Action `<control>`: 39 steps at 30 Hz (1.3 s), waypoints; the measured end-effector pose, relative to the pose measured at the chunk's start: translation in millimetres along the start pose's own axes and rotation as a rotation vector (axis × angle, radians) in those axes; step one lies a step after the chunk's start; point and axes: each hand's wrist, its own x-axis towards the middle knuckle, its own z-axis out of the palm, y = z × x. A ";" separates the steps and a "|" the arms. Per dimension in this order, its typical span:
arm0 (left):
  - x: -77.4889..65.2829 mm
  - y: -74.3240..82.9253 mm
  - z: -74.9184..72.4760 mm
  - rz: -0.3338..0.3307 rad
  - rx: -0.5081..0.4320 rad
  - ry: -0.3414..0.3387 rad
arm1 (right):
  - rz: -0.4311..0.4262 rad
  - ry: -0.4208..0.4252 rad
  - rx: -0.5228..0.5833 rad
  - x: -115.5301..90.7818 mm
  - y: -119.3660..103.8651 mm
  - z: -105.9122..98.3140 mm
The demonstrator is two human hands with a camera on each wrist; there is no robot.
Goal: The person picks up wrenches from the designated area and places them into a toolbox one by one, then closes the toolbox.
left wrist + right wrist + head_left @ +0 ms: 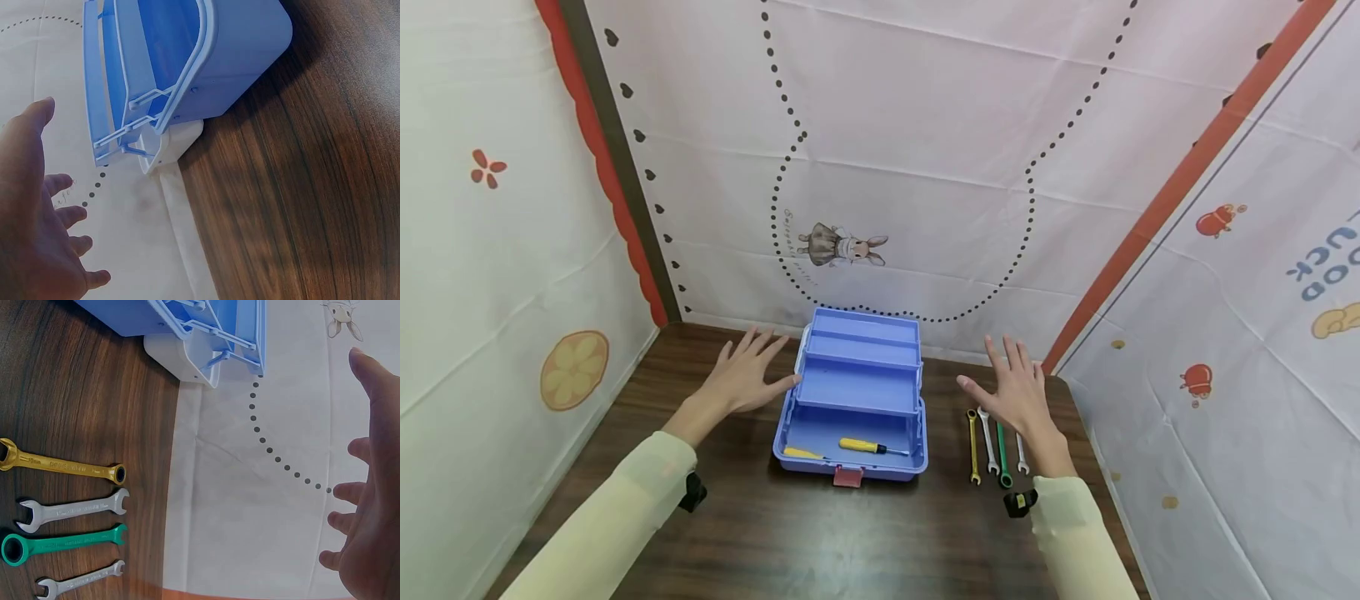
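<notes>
A blue toolbox (850, 473) stands unfolded on the table, its stepped trays (859, 387) raised toward the back. In its bottom compartment lie a yellow-handled screwdriver (859, 445) and a second yellow handle (802, 453), partly hidden by the front wall. My left hand (741, 375) hovers left of the trays, fingers spread and holding nothing. On the other side my right hand (1017, 392) is held above the table, fingers spread, also holding nothing. Below it lie a gold wrench (62, 465), a silver wrench (74, 510), a green wrench (65, 542) and a smaller silver wrench (81, 579), side by side.
The dark wood table (850, 550) meets a printed cloth wall (910, 208) behind the toolbox. More cloth walls rise at the left (490, 275) and right (1240, 350). A red latch (847, 477) hangs at the toolbox front.
</notes>
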 end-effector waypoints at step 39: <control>-1.7 -19.0 34.2 -0.055 -0.482 0.002 | 0.035 -0.011 0.254 -27.1 18.4 13.1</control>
